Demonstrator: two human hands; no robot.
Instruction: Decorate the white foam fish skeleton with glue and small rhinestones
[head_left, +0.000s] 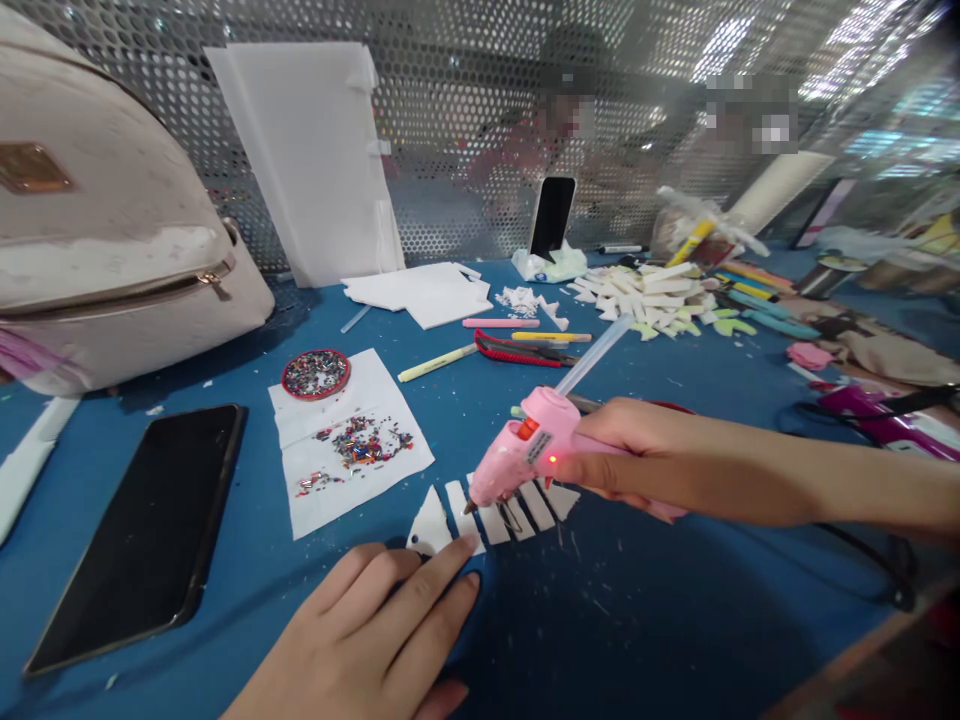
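My right hand [626,455] grips a pink hot glue gun [525,450] with a clear glue stick [592,355] poking out of its back and a red light lit on its side. Its nozzle points down-left at a row of small white foam strips [517,505] lying on the blue table [660,620]. My left hand [375,630] rests flat on the table, fingers apart, with a fingertip pressing the near end of one white foam piece [431,525]. Both hands meet at these strips near the table's front middle.
A black phone [142,535] lies at the left, a white bag [112,240] behind it. A paper sheet with beads [349,445] and a round bead dish [316,373] sit left of the strips. Pens, a red cutter [517,350], foam scraps [645,295] and a propped phone [553,215] are farther back.
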